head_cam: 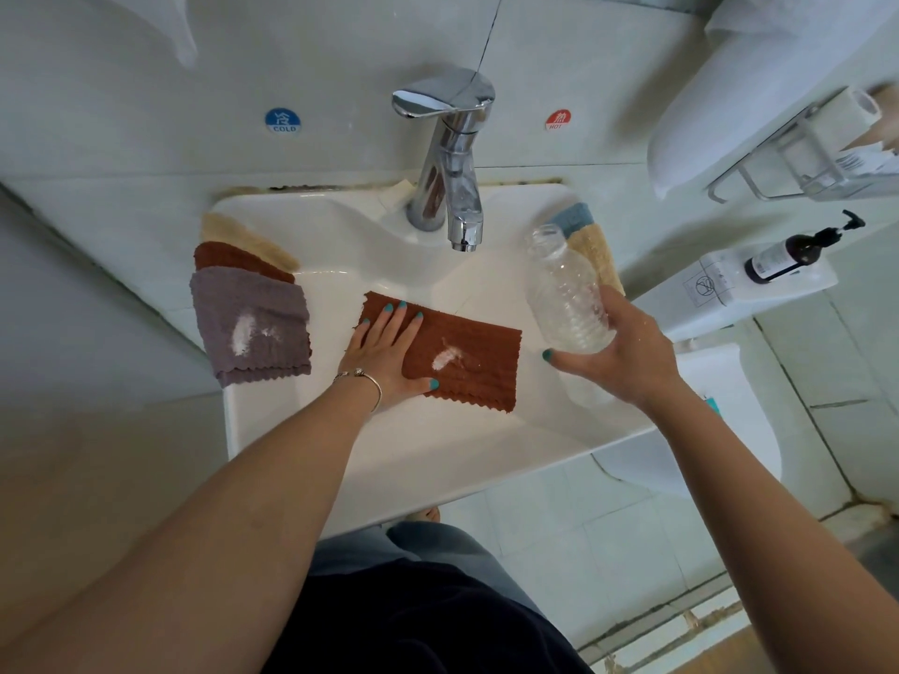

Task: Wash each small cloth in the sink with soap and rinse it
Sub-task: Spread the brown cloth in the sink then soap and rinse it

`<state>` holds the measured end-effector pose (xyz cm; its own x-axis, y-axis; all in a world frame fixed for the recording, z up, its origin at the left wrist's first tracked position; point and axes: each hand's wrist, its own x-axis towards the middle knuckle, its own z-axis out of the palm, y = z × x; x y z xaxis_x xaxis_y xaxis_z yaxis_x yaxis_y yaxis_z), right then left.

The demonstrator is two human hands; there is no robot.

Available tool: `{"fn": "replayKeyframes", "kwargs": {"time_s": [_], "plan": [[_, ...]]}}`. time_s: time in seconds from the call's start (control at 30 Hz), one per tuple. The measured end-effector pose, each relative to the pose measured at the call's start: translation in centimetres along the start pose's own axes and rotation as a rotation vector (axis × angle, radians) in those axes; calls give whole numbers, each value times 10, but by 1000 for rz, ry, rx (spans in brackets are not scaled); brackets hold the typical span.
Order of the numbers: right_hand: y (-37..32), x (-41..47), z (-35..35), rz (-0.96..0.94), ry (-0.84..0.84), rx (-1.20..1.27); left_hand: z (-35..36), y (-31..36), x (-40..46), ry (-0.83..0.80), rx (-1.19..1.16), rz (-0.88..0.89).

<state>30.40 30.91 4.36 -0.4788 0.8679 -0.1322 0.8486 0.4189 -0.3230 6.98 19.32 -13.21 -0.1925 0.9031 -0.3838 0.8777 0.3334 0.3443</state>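
head: brown cloth (462, 355) under flat left fingers (396, 319)

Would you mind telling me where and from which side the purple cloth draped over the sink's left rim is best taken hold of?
Probably pinch the purple cloth at its scalloped near hem, coming in from the person's side. That hem hangs free over the sink rim, whereas its far edge lies against the brown cloth behind. Avoid the white powder patch in the middle, likely soap.

A rust-brown cloth (457, 352) with a white smear lies in the white sink (438, 459). On the rim: a grey-purple cloth (250, 323), another brown cloth (233, 260), a beige cloth (243, 233). Clear bottle (566, 294); chrome tap (450, 158).
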Motion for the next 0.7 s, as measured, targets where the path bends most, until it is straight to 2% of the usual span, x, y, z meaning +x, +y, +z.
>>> {"fn": "replayKeyframes", "kwargs": {"time_s": [0.33, 0.43, 0.57, 0.7], "plan": [[-12, 70, 31, 171, 167, 550, 0, 0, 1, -21, 10, -14], [-20, 93, 49, 213, 228, 606, 1, 0, 2, -20, 2, -11], [-13, 109, 79, 303, 186, 579, 2, -1, 3, -27, 3, -7], [-1, 104, 97, 271, 172, 610, 2, -2, 5, -42, 10, -15]]}}
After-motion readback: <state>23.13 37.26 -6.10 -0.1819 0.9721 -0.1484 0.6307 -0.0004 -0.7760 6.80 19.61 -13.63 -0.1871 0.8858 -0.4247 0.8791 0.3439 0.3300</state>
